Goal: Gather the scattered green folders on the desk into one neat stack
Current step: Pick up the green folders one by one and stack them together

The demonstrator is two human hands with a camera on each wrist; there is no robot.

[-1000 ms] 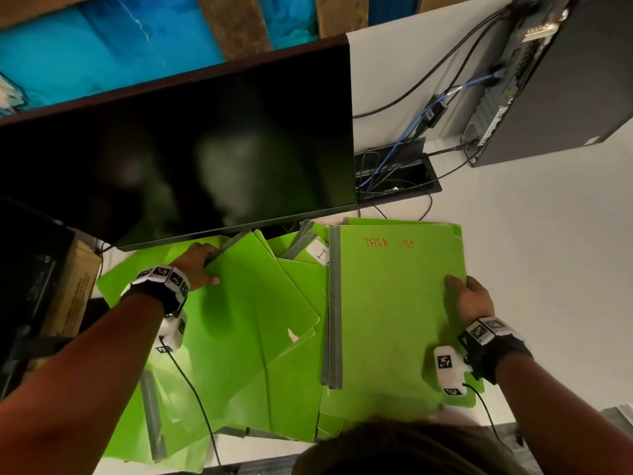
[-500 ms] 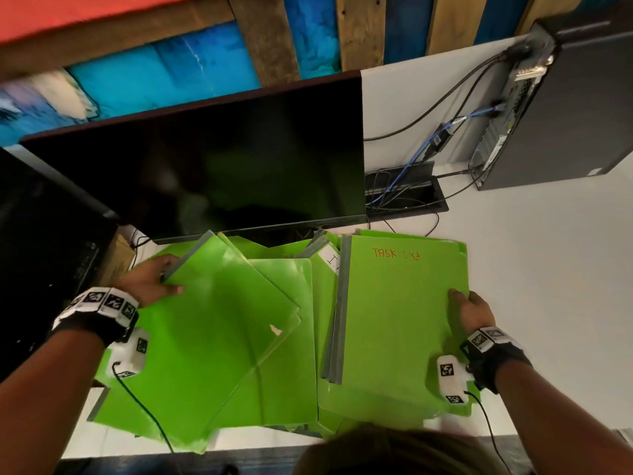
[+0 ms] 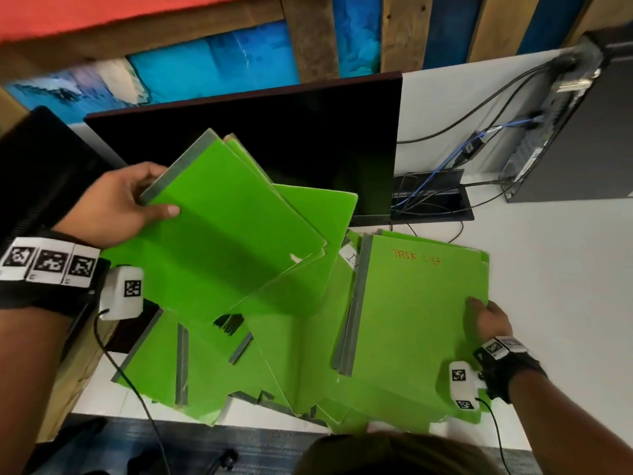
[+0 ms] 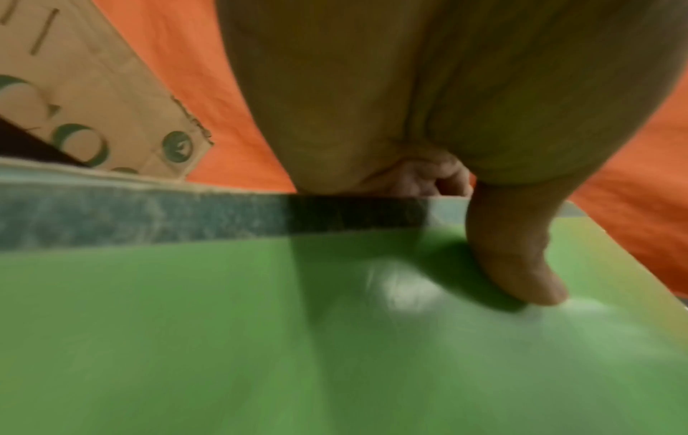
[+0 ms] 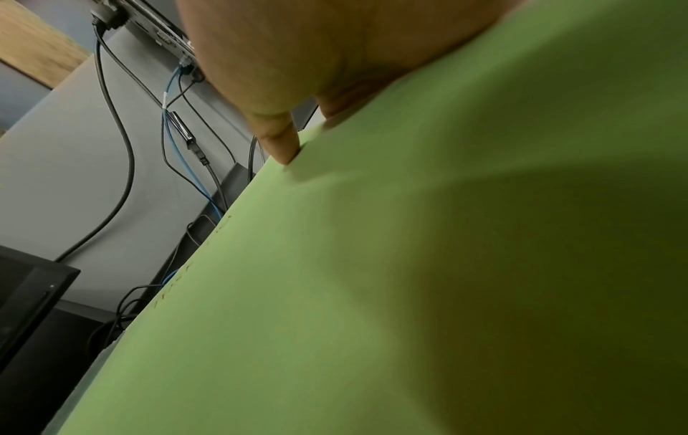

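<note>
While my left hand (image 3: 120, 204) grips a small bundle of green folders (image 3: 233, 228) by the grey-taped spine, thumb (image 4: 517, 259) pressed on the top cover and fingers curled underneath, the bundle is lifted clear of the white counter (image 3: 555, 269) and tilted in front of the dark monitor (image 3: 274, 132). Its sheets are fanned a little, so several corners show past one another. Below it more green folders lie scattered (image 3: 212, 365) on the counter at different angles, overlapping, some reaching the near edge. To the right sits the squarer stack (image 3: 418, 323), its top folder marked "TASK LIST" (image 3: 416, 257) in orange. My right hand (image 3: 488, 320) holds this stack at its right edge, thumb (image 5: 279, 144) lying on the top cover; the other fingers are hidden under or behind the folders, so I cannot tell how far they are curled. Behind the stack, cables (image 3: 445, 186) run from a black box on the counter up to a dark computer case (image 3: 582, 138) at the far right. A cardboard box (image 4: 93, 97) shows beside my left hand in the wrist view.
</note>
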